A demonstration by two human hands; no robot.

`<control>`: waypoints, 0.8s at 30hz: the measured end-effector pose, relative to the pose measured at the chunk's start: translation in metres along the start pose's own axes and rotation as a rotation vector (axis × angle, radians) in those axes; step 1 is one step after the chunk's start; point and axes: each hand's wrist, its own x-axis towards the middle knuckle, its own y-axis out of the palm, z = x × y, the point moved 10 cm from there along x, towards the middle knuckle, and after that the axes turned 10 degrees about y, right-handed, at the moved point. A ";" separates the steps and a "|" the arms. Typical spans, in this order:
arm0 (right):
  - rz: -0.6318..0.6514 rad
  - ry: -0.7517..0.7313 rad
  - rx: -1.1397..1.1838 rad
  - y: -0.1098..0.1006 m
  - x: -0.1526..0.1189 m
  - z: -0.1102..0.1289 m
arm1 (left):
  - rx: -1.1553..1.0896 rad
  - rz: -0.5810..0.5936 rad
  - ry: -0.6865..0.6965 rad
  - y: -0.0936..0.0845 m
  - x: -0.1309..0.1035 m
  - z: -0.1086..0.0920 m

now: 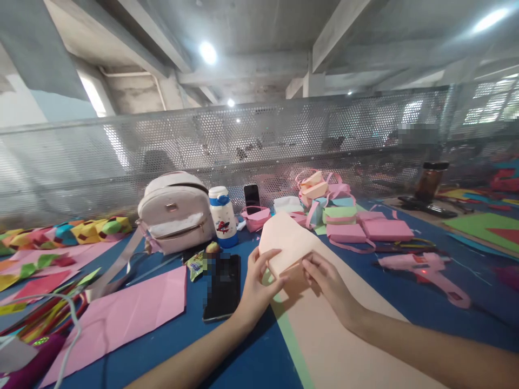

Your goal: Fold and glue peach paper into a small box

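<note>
A large peach paper sheet (324,340) lies on the blue table, its far end folded up and over (286,237). My left hand (257,283) pinches the folded edge from the left, thumb on top. My right hand (326,281) presses the fold from the right, fingertips on the crease. A light green paper strip (294,346) shows under the sheet's left edge.
A black phone (223,286) lies just left of my left hand. Pink folded paper (121,316) sits further left. A pink glue gun (425,270) lies to the right. A white backpack (176,213), a bottle (223,216) and several paper boxes (348,224) stand behind.
</note>
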 end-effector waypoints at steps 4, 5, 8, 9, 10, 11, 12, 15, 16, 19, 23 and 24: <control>0.044 -0.022 0.081 0.002 -0.001 0.006 | 0.048 -0.068 -0.033 -0.009 0.001 0.003; 0.053 -0.034 0.081 0.003 -0.002 0.009 | 0.052 -0.080 -0.037 -0.011 0.001 0.004; 0.082 -0.054 0.062 0.006 -0.006 0.015 | 0.053 -0.093 -0.040 -0.011 0.001 0.004; 0.085 -0.055 0.057 0.006 -0.006 0.016 | 0.052 -0.092 -0.041 -0.011 0.001 0.004; 0.084 -0.052 0.055 0.006 -0.007 0.016 | 0.046 -0.092 -0.041 -0.011 0.001 0.004; 0.079 -0.047 0.056 0.006 -0.006 0.015 | 0.039 -0.094 -0.041 -0.010 0.001 0.004; 0.073 -0.043 0.057 0.006 -0.006 0.014 | 0.032 -0.097 -0.041 -0.010 0.001 0.004; 0.044 -0.052 0.044 0.003 -0.004 0.012 | 0.011 -0.100 -0.042 -0.010 0.001 0.003; 0.037 -0.055 0.036 0.003 -0.004 0.012 | 0.007 -0.098 -0.043 -0.010 0.002 0.003; 0.042 -0.057 0.005 0.005 -0.005 0.011 | 0.004 -0.094 -0.046 -0.009 0.002 0.004; 0.118 -0.079 -0.037 0.016 -0.011 0.014 | 0.015 -0.103 -0.047 -0.011 0.002 0.005; 0.151 -0.082 -0.039 0.020 -0.013 0.015 | 0.017 -0.105 -0.048 -0.011 0.002 0.005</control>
